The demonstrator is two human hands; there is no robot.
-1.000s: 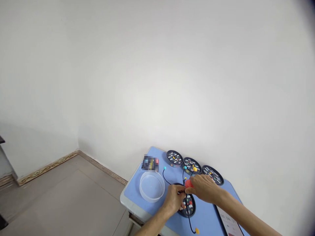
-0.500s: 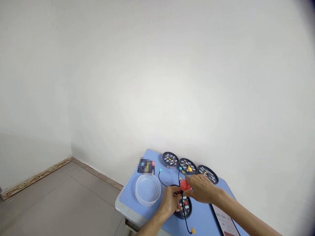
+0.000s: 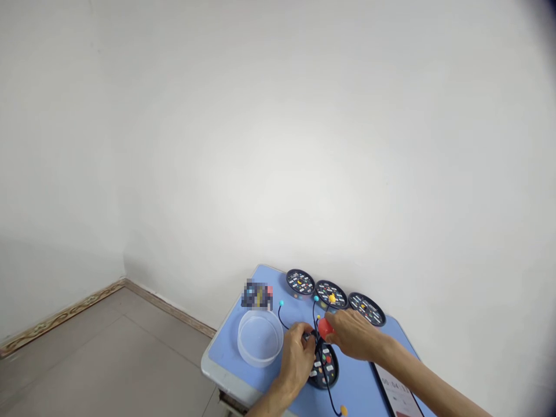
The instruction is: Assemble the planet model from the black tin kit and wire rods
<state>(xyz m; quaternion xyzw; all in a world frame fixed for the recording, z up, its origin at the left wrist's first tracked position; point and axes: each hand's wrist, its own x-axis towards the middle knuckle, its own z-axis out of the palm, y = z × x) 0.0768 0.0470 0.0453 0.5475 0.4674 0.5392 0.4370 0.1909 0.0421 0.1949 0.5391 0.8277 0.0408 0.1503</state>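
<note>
A red ball [image 3: 325, 329] is held by my right hand [image 3: 354, 334], whose fingers close round its right side. My left hand [image 3: 297, 360] pinches the dark centre piece just left of the ball, from which thin black curved arms spread. These arms end in small balls: a turquoise ball [image 3: 281, 303] at the left, another turquoise one and a yellow ball [image 3: 332, 298] behind, and an orange ball [image 3: 343, 410] in front. Beneath my hands lies a round black disc [image 3: 326, 370] with small coloured pieces and white labels, partly hidden by my left hand.
Three round black discs [image 3: 300, 282] line the back edge of the blue table [image 3: 234, 346]. A clear round container [image 3: 260, 338] stands at the left, below a pixelated dark item [image 3: 257, 295]. A phone or tablet [image 3: 396, 391] showing a timer lies at the right.
My left hand's fingers have shifted slightly and are now more bent round the centre piece. My right hand and the red ball have moved slightly left. The black arms have turned a little.
</note>
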